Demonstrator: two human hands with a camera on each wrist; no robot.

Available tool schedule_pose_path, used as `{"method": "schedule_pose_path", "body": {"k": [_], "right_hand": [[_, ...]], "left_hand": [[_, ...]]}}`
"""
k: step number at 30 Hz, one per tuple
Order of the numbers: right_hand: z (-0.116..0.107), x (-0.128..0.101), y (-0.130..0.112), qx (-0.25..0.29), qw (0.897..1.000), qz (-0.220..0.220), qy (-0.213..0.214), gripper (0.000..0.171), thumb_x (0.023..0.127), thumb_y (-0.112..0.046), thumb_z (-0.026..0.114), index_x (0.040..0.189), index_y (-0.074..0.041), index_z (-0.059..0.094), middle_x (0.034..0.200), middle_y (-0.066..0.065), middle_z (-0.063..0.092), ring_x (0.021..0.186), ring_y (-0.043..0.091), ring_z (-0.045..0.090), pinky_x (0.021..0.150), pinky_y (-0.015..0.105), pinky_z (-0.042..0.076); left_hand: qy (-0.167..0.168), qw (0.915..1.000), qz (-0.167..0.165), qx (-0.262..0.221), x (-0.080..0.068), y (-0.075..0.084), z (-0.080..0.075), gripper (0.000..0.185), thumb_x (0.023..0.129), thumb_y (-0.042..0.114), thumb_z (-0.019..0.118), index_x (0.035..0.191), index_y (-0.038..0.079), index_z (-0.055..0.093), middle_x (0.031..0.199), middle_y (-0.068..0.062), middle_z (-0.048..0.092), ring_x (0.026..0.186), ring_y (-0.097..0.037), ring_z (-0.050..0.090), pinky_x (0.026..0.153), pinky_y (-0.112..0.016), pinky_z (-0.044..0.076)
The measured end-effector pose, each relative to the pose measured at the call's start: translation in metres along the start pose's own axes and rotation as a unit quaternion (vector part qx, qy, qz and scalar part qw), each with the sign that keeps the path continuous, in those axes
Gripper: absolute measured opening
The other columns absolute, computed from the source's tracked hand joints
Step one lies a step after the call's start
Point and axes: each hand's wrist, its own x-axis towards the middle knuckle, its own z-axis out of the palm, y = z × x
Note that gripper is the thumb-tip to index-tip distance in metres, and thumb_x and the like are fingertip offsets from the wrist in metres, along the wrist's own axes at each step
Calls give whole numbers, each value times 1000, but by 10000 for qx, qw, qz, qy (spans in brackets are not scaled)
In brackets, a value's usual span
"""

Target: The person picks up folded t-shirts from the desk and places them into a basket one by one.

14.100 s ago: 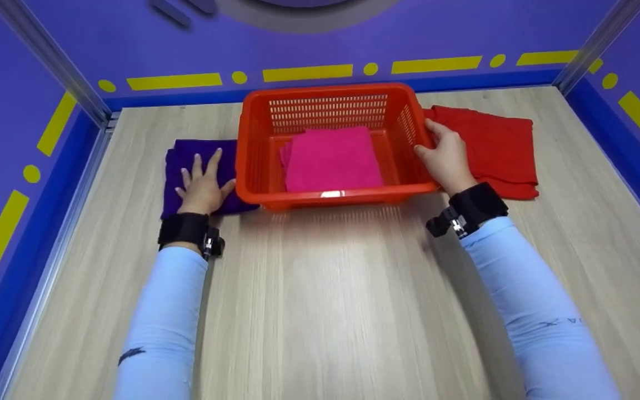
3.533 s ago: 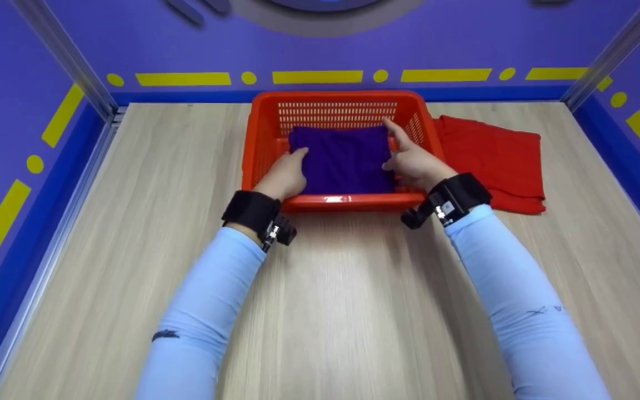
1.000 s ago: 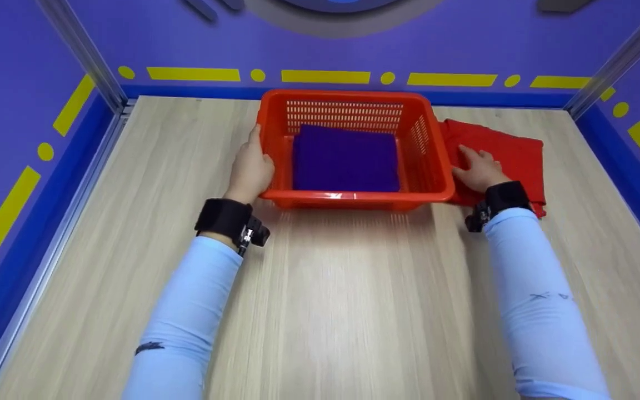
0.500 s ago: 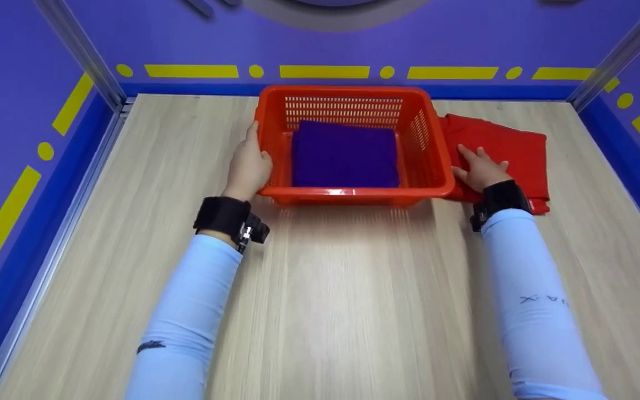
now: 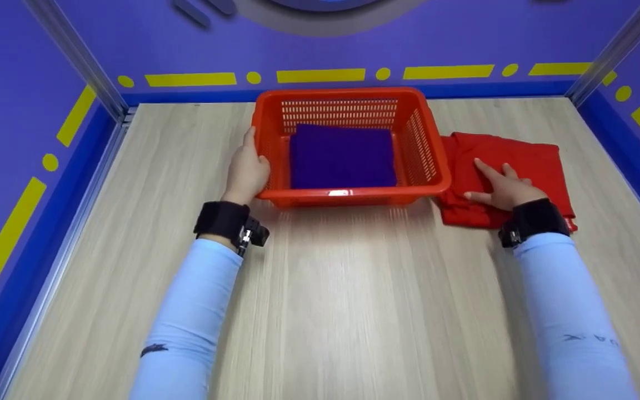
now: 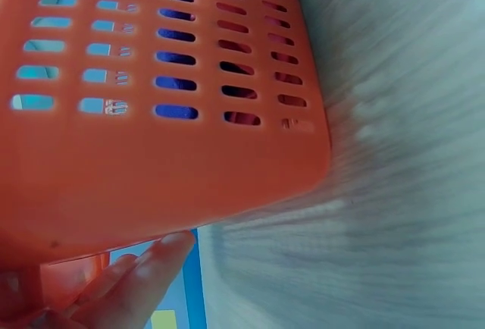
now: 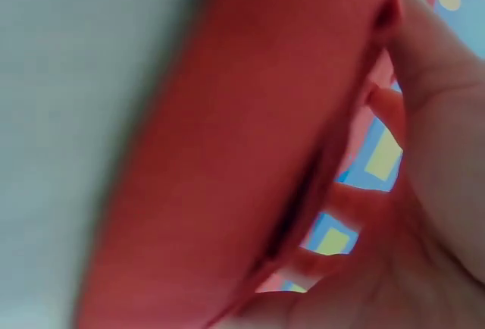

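An orange-red plastic basket (image 5: pixel 353 194) with slotted walls stands at the back middle. My left hand (image 5: pixel 246 172) holds its left rim, the thumb near the edge; in the left wrist view its fingers (image 6: pixel 144 280) show along the basket wall (image 6: pixel 151 177). A folded purple cloth (image 5: pixel 342 158) lies inside, and pinkish fabric shows below it through the slots. Right of the basket, my right hand (image 5: pixel 506 189) rests spread on a folded red cloth (image 5: pixel 536 166). The right wrist view shows the thick folded edge of the red cloth (image 7: pixel 227 147) beside the fingers.
The wooden tabletop (image 5: pixel 331 300) stretches in front of the basket. A purple-blue panel (image 5: pixel 320 55) with yellow marks rises behind it, with similar side walls and metal corner posts (image 5: pixel 84 61) at left and right.
Earlier the purple cloth lay left of the basket; it now covers the pink cloth inside. Over the last half second the right hand has drawn the red cloth rightward and nearer.
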Motion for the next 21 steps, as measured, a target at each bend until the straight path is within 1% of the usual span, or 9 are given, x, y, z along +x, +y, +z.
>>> {"method": "schedule_pose_path", "body": {"k": [4, 9, 13, 16, 19, 21], "right_hand": [[0, -12, 4, -73, 9999, 33, -72, 110, 89, -72, 58, 163, -20, -4, 156, 43, -3, 129, 78, 9, 94, 87, 24], [9, -23, 12, -45, 9999, -46, -159, 115, 85, -76, 59, 163, -18, -1, 154, 45, -2, 129, 78, 11, 94, 86, 23], [17, -35, 15, -135, 9996, -174, -159, 113, 86, -75, 58, 163, -15, 1, 153, 47, -1, 127, 79, 14, 94, 86, 23], [23, -47, 14, -265, 9993, -232, -132, 112, 87, -74, 58, 163, -14, 2, 152, 48, 1, 125, 80, 17, 93, 86, 25], [28, -59, 12, -405, 9988, -235, -150, 113, 87, -73, 59, 163, -12, 1, 150, 49, 6, 122, 80, 23, 91, 86, 29], [32, -67, 11, -506, 9983, -235, -145, 116, 85, -73, 61, 163, -12, 1, 146, 49, 12, 118, 78, 31, 88, 84, 34]], "left_hand": [[16, 10000, 2, -90, -1, -1, -2, 69, 100, -1, 43, 162, 5, 14, 140, -25, 55, 119, -31, 58, 106, -43, 45], [-50, 9999, -73, -136, -1, -3, 1, 69, 101, -1, 42, 163, 7, 13, 145, -24, 52, 125, -31, 56, 108, -43, 44], [-20, 10000, -35, -85, -2, -4, 3, 69, 100, -1, 43, 163, 6, 13, 144, -25, 52, 124, -32, 57, 107, -44, 45], [-21, 10000, -5, -20, -2, -3, 2, 69, 100, -1, 43, 162, 5, 13, 144, -25, 52, 126, -33, 55, 108, -44, 44], [-61, 10000, -41, 56, -1, -1, 1, 69, 101, -1, 43, 163, 5, 12, 146, -24, 50, 129, -33, 53, 111, -44, 41], [-84, 9999, -75, 70, 0, 0, 1, 69, 102, 0, 43, 163, 6, 12, 147, -23, 49, 130, -32, 53, 111, -44, 41]]}}
